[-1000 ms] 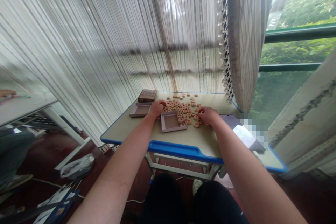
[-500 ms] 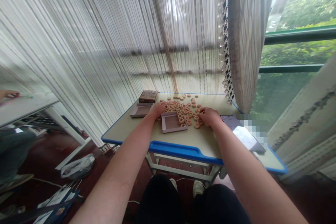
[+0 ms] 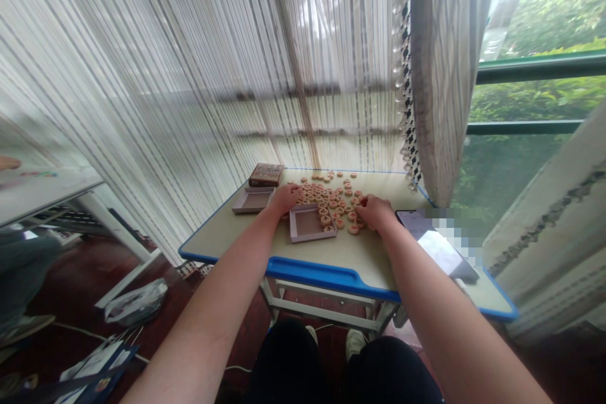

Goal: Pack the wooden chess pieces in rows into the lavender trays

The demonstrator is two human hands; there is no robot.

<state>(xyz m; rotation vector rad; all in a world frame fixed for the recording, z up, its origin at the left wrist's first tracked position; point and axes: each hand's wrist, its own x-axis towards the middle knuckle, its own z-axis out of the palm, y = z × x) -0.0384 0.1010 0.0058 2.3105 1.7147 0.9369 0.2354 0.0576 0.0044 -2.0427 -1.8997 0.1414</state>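
Observation:
Many round wooden pieces with characters (image 3: 320,192) lie spread over the middle of the desk. A shallow open box (image 3: 303,225) in front of them has a few pieces along its right side. My left hand (image 3: 285,198) rests at the left edge of the pieces, behind the box; its fingers are bent, and what they hold, if anything, is too small to tell. At the right edge of the pieces is my right hand (image 3: 374,209), its fingers drawn together at the pieces; whether one is between them is hidden.
A second shallow box (image 3: 252,201) and a brown printed box (image 3: 266,174) stand at the back left of the desk (image 3: 213,237). A phone and a grey device (image 3: 438,249) lie at the right. Another person's hand (image 3: 9,163) shows over a table at far left.
My right hand has moved slightly left among the pieces at the right edge. My left hand is almost in the same place. The view has shifted a little.

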